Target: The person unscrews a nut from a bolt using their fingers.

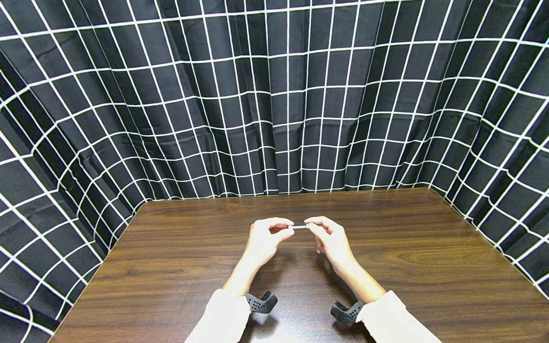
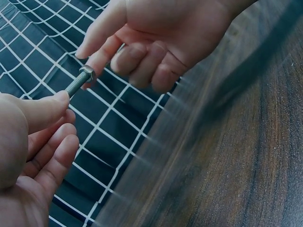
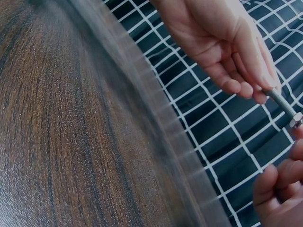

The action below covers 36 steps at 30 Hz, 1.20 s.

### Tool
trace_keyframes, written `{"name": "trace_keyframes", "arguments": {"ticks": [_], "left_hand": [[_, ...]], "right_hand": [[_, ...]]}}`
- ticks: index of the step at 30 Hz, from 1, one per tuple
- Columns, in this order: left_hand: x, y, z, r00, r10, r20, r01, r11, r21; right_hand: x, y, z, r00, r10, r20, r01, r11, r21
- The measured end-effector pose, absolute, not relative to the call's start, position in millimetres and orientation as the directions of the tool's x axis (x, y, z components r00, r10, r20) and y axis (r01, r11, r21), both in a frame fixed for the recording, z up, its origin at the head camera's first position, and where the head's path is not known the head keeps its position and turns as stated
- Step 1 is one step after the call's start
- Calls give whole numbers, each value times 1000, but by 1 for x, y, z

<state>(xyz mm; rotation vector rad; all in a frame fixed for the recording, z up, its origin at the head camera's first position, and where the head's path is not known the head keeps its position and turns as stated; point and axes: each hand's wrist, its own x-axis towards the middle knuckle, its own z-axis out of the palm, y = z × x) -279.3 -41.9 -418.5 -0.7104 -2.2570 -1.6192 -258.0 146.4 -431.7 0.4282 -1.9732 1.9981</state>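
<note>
A small metal bolt [image 1: 299, 227] is held level between the two hands, above the table. My left hand [image 1: 262, 240] pinches its threaded end between thumb and fingertips. In the left wrist view the thread of the bolt [image 2: 75, 85] runs from the left thumb to a wider, six-sided end; whether that is the head or a nut I cannot tell. My right hand [image 1: 330, 239] has thumb and index finger about this wider end, with its other fingers curled in. The right wrist view shows the silvery six-sided end of the bolt [image 3: 296, 120] close to the right fingertips.
The brown wood-grain table [image 1: 168, 280] lies under both hands. Black curtains [image 1: 233, 91] with a white grid stand along the back and both sides. Each wrist wears a dark bracket, such as the left bracket [image 1: 263, 302], below the cream sleeves.
</note>
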Motion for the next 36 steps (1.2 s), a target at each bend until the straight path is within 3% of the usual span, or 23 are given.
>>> {"name": "trace_keyframes", "arguments": {"ticks": [6,10,23,36], "left_hand": [[-279,-41,-418,-849,229,476,525,257,812],[-279,-41,-419,-838,237,492,542,244,804],[-279,-41,-419,-850,239,470,523,269,809],[-280,-41,-420,-855,229,465,515,271,814]], "right_hand": [[-257,145,-428,-971,38,238,-233,98,-968],[-256,145,-426,-980,56,193,-184,133,-974],[-257,145,-427,-977,76,201,-188,154,-970],[-253,144,-424,-972,44,229,-228,38,-973]]}}
